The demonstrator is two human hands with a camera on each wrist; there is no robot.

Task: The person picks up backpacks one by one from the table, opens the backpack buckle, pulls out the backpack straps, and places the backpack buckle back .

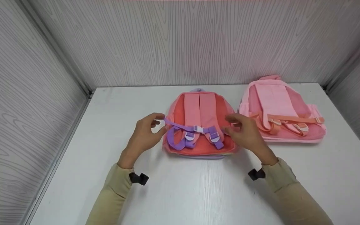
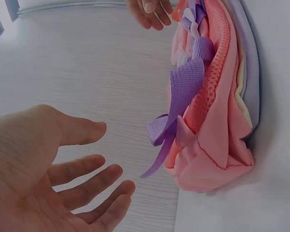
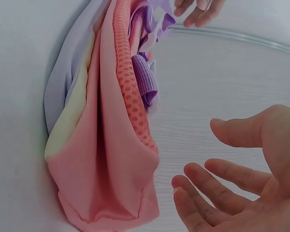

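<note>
A coral-pink backpack lies straps up on the white table. A purple strap crosses its two padded shoulder straps, joined by a white buckle; its loose end points left. My left hand is held at the bag's left side, fingers bent loosely and holding nothing. In the left wrist view, a gap shows between that hand and the purple strap end. Over the bag's right edge hovers my right hand, its thumb and fingers apart. The right wrist view shows it off the bag's pink side.
A second, light-pink backpack with orange straps lies on the right, close beside the first bag. Grey wood-grain panels stand behind the table and along both sides. Each wrist carries a small black camera mount.
</note>
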